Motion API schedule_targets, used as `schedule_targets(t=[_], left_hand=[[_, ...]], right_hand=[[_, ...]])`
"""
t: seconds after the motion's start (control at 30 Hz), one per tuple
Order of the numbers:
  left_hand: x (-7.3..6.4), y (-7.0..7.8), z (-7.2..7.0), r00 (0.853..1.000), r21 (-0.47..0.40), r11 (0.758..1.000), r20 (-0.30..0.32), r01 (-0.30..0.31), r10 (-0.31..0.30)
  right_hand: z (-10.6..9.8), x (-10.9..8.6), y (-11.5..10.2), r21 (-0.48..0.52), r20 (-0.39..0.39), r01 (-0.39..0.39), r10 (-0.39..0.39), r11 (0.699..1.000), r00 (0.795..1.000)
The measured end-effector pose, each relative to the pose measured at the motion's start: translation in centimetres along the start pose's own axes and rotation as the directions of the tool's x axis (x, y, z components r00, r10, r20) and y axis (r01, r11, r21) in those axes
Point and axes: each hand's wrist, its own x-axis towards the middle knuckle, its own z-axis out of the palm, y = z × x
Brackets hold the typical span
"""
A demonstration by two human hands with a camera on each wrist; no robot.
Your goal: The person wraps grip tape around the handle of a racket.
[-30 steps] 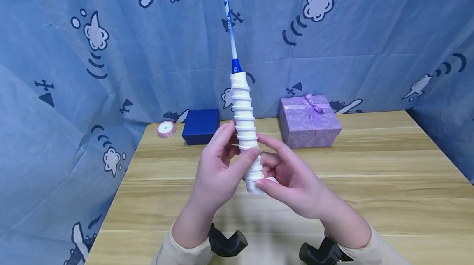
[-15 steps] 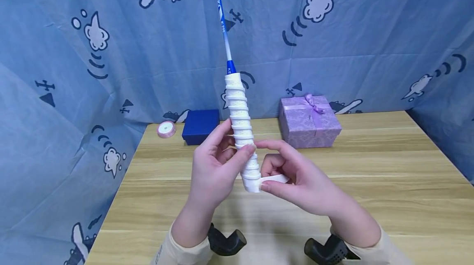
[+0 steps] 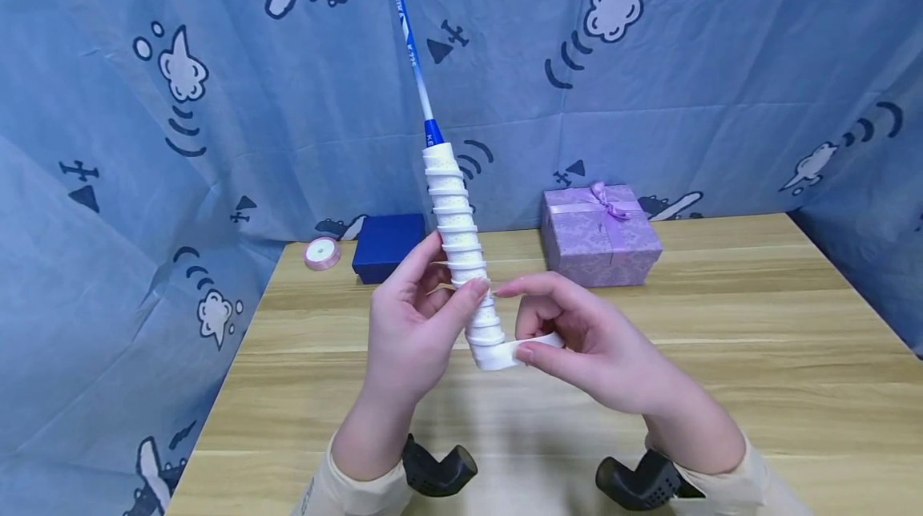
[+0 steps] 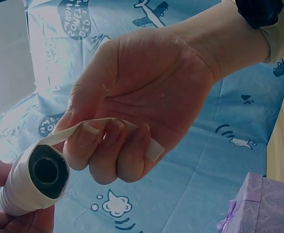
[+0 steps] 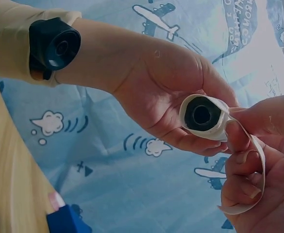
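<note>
A badminton racket with a blue and white shaft points up and tilts left; its head lies outside the head view. White ridged grip tape is wound in a spiral around its handle. My left hand holds the handle's lower half between thumb and fingers. From the handle's bottom end a strip of tape runs right, pinched by my right hand. In the left wrist view, the dark butt end faces the camera. The tape's loose tail passes through the curled right fingers.
On the wooden table, a pink ribbon spool and a dark blue box stand at the back left. A purple gift box with a bow is farther right. A blue patterned cloth hangs behind.
The racket's upper part has swung left. My right hand has moved right, away from the handle, and a longer stretch of tape now shows between them. My left hand keeps its hold.
</note>
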Motion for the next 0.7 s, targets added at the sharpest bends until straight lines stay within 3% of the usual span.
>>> schedule_targets(t=[0.3,0.7], left_hand=[[0.1,0.03,-0.22,0.998,-0.083,0.996,0.058,0.033,-0.028],[0.07,-0.1,-0.4,0.988,-0.233,0.972,0.152,0.029,0.007]], right_hand=[[0.32,0.22,0.4,0.065,-0.024,0.003,-0.002,0.998,1.0],[0.26,0.5,0.78,0.249,0.021,-0.039,0.035,0.968,0.999]])
